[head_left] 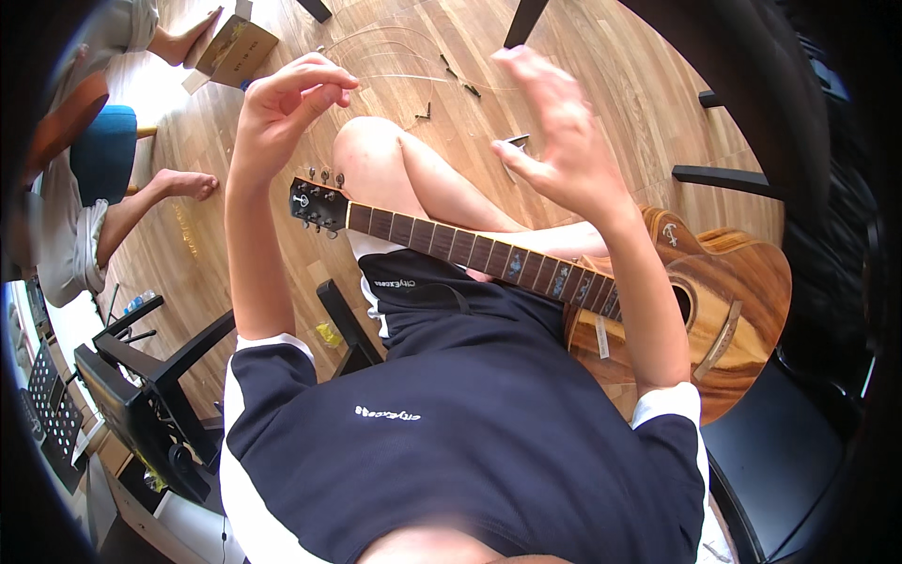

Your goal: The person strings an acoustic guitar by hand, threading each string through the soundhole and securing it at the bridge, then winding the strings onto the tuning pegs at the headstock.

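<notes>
My left hand (293, 105) is raised above the guitar's head, thumb and fingers pinched together. A thin pale string (404, 77) runs close to its fingertips; I cannot tell whether they hold it. My right hand (562, 132) is held up over the lap, blurred, with its fingers stretched and the thumb apart. An acoustic guitar (752, 301) rests across my lap, its striped wooden body at the right. No strings show along its fretboard (460, 246). The dark headstock (315, 204) carries metal tuning pegs and lies below my left hand.
Thin strings and several small dark pieces (472, 91) lie on the wooden floor (639, 103). A cardboard box (237, 49) stands at the far left. Another person's bare foot (188, 184) is beside a blue seat (103, 150). Black furniture legs (723, 179) stand at the right.
</notes>
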Available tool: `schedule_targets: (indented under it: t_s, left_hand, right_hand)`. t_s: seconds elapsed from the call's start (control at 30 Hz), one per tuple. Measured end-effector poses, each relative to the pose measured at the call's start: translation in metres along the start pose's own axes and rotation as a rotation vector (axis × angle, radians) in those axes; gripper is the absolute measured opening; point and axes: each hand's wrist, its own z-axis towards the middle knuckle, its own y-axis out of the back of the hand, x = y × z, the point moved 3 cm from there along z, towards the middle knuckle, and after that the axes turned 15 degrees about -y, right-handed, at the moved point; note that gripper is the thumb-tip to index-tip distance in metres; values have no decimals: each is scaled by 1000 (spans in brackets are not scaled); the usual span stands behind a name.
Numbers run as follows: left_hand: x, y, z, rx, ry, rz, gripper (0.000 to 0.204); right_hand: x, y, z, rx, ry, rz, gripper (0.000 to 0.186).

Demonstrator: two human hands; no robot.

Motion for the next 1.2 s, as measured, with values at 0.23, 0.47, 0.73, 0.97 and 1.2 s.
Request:
schedule_targets:
  t_s: [0.23,0.47,0.73,0.97,1.2]
  left_hand:
    - [4,22,-25,-164,8,35,13]
    - [40,58,-65,-433,262,67,14]
    - [74,78,-96,-604,389,59,14]
    - [88,103,-137,-626,484,188,13]
    - [81,108,-161,-582,567,251,12]
  right_hand:
    - [-30,-32,-5,540,-413,448,17]
    - [-66,0,-23,536,-632,813,16]
    - [-108,65,-39,301,-749,701,11]
    - [-125,108,-57,252,-723,589,14]
    - [-115,115,-74,390,-667,436,17]
